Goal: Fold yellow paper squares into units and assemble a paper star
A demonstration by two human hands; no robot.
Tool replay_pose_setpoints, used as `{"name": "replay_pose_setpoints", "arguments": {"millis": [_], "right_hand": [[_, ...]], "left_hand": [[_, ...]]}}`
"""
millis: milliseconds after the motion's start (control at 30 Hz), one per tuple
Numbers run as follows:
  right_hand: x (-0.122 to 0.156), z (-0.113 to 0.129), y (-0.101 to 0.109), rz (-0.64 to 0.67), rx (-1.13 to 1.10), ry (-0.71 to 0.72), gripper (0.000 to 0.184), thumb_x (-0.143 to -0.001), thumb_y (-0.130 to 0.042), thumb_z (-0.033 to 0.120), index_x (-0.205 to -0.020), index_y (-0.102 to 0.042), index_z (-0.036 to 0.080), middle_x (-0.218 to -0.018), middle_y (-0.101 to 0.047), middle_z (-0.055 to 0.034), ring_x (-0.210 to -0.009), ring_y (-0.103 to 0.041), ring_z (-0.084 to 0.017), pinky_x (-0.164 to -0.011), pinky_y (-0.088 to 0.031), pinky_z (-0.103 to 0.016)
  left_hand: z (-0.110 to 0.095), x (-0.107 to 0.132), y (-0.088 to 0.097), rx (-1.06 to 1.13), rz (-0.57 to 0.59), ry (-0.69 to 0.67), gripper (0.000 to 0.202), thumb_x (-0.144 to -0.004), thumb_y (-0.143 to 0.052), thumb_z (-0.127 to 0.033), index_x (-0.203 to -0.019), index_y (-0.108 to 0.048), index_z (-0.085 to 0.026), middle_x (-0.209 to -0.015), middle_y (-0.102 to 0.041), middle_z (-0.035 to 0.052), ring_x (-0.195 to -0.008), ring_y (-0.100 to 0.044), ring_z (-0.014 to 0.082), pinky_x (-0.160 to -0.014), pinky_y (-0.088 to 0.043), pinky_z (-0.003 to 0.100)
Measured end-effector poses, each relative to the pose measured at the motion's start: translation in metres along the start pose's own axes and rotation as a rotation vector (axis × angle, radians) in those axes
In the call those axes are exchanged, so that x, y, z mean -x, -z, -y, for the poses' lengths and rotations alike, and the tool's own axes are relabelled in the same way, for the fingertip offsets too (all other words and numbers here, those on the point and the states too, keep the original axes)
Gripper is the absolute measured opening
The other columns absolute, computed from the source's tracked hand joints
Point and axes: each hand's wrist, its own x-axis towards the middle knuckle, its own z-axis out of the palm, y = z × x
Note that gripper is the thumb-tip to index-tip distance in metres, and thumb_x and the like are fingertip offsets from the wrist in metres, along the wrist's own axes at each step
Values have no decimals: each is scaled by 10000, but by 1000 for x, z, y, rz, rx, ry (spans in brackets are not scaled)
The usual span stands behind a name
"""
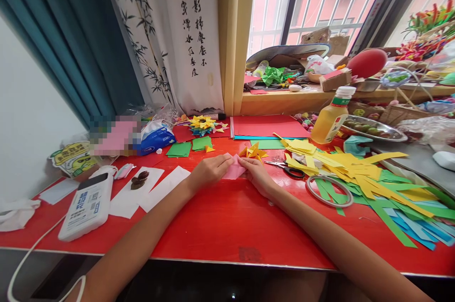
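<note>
A small pink sheet of paper, partly folded, is held above the red table. My left hand pinches its left side, fingers closed on it. At its right edge my right hand grips it between thumb and fingers. Just behind the hands sits a yellow folded paper piece. Scissors with black handles lie to the right of my right hand. Green paper squares rest beyond my left hand. Some of the pink paper is hidden by my fingers.
Yellow paper strips, a roll of tape and a juice bottle crowd the right side. A white power bank with a cable lies left, near white paper. Red sheets and a paper ornament are at the back.
</note>
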Motion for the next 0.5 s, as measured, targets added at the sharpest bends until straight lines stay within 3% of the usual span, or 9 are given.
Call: {"name": "replay_pose_setpoints", "arguments": {"millis": [200, 500], "right_hand": [[1, 1, -1, 19, 15, -15, 256, -716, -561, 376, -785, -621, 137, -682, -608, -36, -574, -525, -119, -566, -435, -245], [1, 3, 0, 3, 70, -14, 254, -705, -562, 384, -780, -623, 148, -698, -611, -40, -596, -525, -128, -583, -432, -250]], "left_hand": [[2, 1, 2, 4, 6, -35, 247, -836, -350, -158, -1018, -518, -165, -1039, -580, 73, -926, -558, 147, -704, -468, 232], [3, 3, 1, 143, 37, 15, 262, -839, -354, -203, -1029, -532, -177, -1086, -566, 82, -987, -539, 169, -776, -456, 264]]}}
